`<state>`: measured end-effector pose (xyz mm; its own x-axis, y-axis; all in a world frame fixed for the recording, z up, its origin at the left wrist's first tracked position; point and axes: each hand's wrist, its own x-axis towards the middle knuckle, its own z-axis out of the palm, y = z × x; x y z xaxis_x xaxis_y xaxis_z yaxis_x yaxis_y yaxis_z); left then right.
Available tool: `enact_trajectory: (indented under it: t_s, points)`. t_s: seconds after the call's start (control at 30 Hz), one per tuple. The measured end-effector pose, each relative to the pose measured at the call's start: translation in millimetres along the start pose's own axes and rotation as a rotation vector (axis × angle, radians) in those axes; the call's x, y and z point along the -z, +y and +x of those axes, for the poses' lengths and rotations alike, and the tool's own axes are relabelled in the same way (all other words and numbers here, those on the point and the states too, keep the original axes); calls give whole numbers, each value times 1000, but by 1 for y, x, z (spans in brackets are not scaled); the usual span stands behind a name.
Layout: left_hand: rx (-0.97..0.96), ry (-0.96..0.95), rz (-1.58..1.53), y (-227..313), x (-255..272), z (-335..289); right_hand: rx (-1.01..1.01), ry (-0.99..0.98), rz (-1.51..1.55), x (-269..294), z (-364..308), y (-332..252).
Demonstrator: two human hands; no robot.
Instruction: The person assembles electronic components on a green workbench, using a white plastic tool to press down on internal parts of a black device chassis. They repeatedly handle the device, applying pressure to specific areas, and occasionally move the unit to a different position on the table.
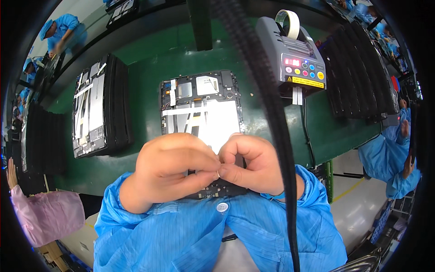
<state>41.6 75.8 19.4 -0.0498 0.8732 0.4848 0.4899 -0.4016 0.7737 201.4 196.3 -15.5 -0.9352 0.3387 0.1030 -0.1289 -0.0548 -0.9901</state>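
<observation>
Both hands meet fingertip to fingertip above the near half of an opened tablet-like device. My left hand is closed in a pinch, thumb against fingers. Opposite it, my right hand pinches too, its thumb and curled forefinger touching the left fingertips. A tiny pale edge shows where they meet; what it belongs to is too small to name. The device lies flat with its insides up: black boards, a bright silver panel and white tape strips across it. My hands hide part of its near half.
A grey tape dispenser with a tape roll stands at the back right, its cable trailing down the green table. Device stacks stand left; black stacked units stand right. A black strap hangs across the view. Co-workers sit around.
</observation>
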Motion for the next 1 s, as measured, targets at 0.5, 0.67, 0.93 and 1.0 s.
enact_trajectory:
  t_s: [0.5,0.67,0.93,1.0]
  points:
    - [-118,11,128,-1,6,-7,279,81,-302,-10,2,-2]
    - [-159,29,163,0,7,-13,431,106,-417,-12,3,-5]
    - [-152,68,182,3,11,-16,453,49,-451,-14,1,-11]
    - [-157,50,167,2,12,-16,453,33,-434,-15,1,-11]
